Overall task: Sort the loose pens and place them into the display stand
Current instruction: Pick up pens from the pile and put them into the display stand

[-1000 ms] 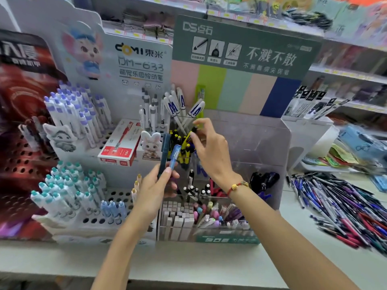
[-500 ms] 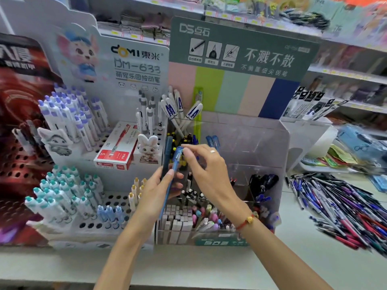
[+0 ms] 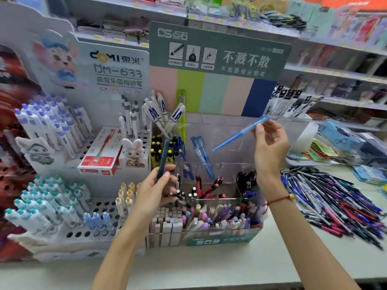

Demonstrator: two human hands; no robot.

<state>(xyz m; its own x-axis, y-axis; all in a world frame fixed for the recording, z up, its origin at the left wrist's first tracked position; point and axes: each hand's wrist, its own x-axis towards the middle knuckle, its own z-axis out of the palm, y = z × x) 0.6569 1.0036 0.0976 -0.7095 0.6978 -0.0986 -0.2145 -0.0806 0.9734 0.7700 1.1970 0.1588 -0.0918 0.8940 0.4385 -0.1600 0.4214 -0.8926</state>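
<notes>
Bench (image 3: 209, 266) edge runs nearest to us, pale and bare in front of the clear display stand (image 3: 209, 235), whose front row is packed with pastel and boxed pens. Just behind that row our left hand (image 3: 152, 191) curls its grip round a dark teal pen (image 3: 162, 159), held nearly upright, its top standing before the yellow-and-black pens in the stand's back left compartment. Toward the bench's right edge the loose pens (image 3: 335, 204) lie in a heap, well apart from both hands. Higher and further back, our right hand (image 3: 270, 147) pinches a light blue pen (image 3: 238, 135) by its upper end between thumb and fingertips; the grip is closed on that end alone. The pen's long axis slants down and to the left from the grip, its free tip pointing toward the middle of the stand's back row, where a few blue pens (image 3: 202, 155) of like colour lean in a clear compartment. That compartment lies below and to the left of the right hand, nearer to it than to the left, so we judge the next move to be the right hand's: tipping the pen more upright and lowering it tip first beside its fellows. Behind everything, shelves (image 3: 335, 74) of stock blur.
</notes>
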